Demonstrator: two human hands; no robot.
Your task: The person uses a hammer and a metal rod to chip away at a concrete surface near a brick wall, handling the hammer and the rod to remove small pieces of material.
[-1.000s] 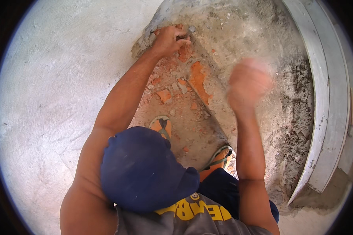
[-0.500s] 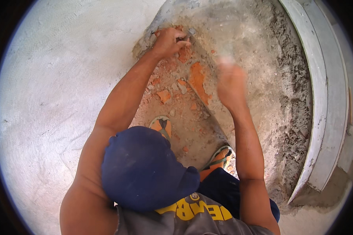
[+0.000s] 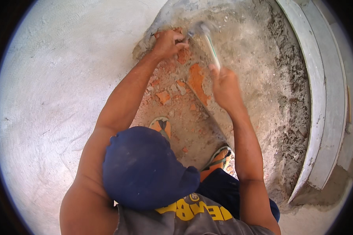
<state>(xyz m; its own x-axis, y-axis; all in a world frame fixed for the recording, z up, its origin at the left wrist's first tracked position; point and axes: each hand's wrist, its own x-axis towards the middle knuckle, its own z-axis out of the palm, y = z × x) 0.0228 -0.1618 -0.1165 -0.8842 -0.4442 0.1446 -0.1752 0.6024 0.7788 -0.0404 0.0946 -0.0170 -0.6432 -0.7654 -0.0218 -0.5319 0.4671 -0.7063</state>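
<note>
My right hand (image 3: 226,87) is wrapped round the pale handle of a hammer (image 3: 213,51). Its head, smeared by motion, is beside the grey end of a short metal chisel (image 3: 190,34); whether they touch I cannot tell. My left hand (image 3: 169,44) is closed round the chisel, whose working tip is hidden. Around that hand, the corner of the surface is broken open to red brick (image 3: 183,55). An orange brick patch (image 3: 199,83) shows along the edge between both arms.
Brick chips and rubble (image 3: 163,97) lie about my sandalled feet (image 3: 219,157). A pale plastered wall (image 3: 55,78) rises at left. Rough mortar (image 3: 288,90) runs beside curved grey boards (image 3: 321,102) at right. A blue cap (image 3: 145,168) covers part of the lower view.
My right hand has swung the hammer up and left toward the chisel, bringing its handle and head into plain sight. The left hand has stayed nearly still at the broken corner.
</note>
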